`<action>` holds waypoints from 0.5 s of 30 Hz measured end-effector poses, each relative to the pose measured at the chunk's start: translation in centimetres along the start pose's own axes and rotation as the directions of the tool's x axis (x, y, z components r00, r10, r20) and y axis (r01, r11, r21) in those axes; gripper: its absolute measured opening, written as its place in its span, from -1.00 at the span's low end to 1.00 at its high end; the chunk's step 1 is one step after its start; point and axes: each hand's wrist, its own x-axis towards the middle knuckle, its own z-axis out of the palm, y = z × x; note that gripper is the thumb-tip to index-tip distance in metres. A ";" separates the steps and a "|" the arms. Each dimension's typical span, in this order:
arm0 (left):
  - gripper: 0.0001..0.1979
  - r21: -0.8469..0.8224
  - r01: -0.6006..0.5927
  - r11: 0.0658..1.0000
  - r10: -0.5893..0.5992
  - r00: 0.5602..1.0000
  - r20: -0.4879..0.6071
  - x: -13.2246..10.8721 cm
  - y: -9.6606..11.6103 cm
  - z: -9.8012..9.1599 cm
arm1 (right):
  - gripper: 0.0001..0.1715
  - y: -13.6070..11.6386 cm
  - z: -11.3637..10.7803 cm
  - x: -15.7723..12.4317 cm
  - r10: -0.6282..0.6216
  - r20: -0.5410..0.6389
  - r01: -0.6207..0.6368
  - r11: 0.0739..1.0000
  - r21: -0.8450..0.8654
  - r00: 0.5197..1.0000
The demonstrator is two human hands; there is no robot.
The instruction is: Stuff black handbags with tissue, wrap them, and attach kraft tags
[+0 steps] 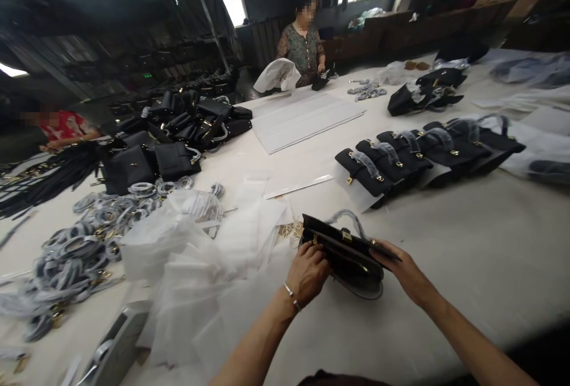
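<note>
A small black handbag [345, 252] with gold hardware and a plastic-wrapped handle lies on the white table [467, 255] in front of me. My left hand [308, 273], with a thin bracelet at the wrist, grips the bag's left side with curled fingers. On the bag's right end, my right hand [403, 273] holds it with the fingers closed over the top edge. Just left of the bag lies a small gold chain piece [289, 230].
Crumpled white wrapping sheets [196, 267] lie to my left, beside several wrapped straps [75, 255]. A row of finished black bags [423, 157] sits at right. More bags [178, 136] are piled at back left. One person [303, 41] stands at the far end, another [62, 127] at left.
</note>
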 end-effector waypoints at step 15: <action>-0.88 0.044 0.011 0.999 -0.012 0.999 0.040 -2.4 3.4 0.1 | -0.48 0.7 -1.0 2.5 0.226 -0.068 -0.211 0.962 0.171 0.972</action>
